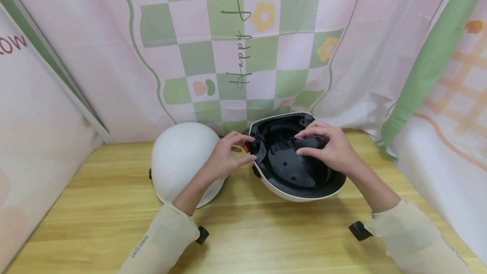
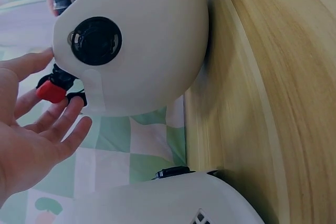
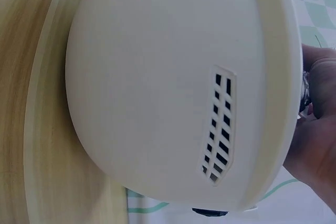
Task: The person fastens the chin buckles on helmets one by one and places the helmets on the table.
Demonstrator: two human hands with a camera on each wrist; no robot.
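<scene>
A white helmet (image 1: 304,195) lies upside down on the table, its black lining (image 1: 293,160) facing up. At its left rim is my left hand (image 1: 226,155), thumb and fingers spread around a red buckle (image 2: 51,92) on a black strap. The left thumb reaches the rim, and the fingertips touch the black strap parts without closing round them. Over the helmet's right side, my right hand (image 1: 331,145) pinches a black chin strap (image 1: 312,141) between thumb and fingers. In the right wrist view the helmet's shell hides most of that grip.
A second white helmet (image 1: 182,160) stands dome up to the left, close to my left forearm. Both are on a wooden table (image 1: 266,240). A patterned curtain (image 1: 243,45) hangs behind, and more cloth closes off the sides. Black wrist-camera mounts (image 1: 359,231) stick out from the sleeves.
</scene>
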